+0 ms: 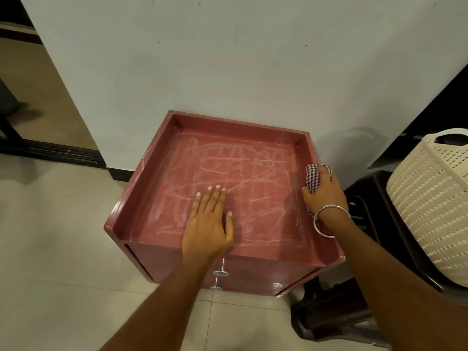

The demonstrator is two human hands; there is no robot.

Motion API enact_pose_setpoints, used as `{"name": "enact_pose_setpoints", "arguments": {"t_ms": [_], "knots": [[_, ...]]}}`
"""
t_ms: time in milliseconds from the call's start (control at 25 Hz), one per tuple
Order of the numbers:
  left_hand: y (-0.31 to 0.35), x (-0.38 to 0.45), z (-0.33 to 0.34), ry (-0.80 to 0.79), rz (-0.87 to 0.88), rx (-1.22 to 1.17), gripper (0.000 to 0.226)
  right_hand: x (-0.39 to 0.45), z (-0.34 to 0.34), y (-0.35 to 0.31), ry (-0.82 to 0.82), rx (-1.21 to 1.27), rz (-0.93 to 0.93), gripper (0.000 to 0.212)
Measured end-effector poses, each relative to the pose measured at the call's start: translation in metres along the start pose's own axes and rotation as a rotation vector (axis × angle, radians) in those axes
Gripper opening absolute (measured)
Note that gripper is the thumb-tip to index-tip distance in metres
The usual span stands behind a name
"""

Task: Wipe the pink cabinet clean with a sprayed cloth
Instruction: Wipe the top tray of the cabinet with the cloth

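A low pink cabinet [157, 193] stands against the white wall, its recessed top covered in white chalk-like scribbles. My left hand [209, 224] lies flat, palm down and fingers together, on the middle of that top. My right hand [325, 193] presses a crumpled checked cloth [314, 174] against the cabinet's raised right rim; a metal bangle [329, 219] circles that wrist. Two round metal knobs [220, 273] show on the cabinet front below my left wrist.
A dark plastic stool [359, 262] stands right beside the cabinet, carrying a cream woven basket [430, 206]. Tiled floor [58, 249] lies to the left and in front. A dark doorway threshold [55, 153] runs at the far left.
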State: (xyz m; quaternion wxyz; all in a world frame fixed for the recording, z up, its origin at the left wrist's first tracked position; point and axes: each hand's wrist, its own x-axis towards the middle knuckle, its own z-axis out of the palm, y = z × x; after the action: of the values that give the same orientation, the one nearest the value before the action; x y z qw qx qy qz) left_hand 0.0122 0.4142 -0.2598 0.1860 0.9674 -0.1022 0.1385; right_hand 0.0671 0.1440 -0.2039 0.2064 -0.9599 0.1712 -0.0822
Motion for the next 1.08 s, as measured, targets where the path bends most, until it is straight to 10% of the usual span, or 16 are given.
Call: {"name": "enact_pose_setpoints", "arguments": {"t_ms": [1080], "knots": [[-0.002,0.001,0.004,-0.004,-0.009,-0.047,0.060,0.082,0.011,-0.014,-0.019,-0.061,0.021,0.079]]}}
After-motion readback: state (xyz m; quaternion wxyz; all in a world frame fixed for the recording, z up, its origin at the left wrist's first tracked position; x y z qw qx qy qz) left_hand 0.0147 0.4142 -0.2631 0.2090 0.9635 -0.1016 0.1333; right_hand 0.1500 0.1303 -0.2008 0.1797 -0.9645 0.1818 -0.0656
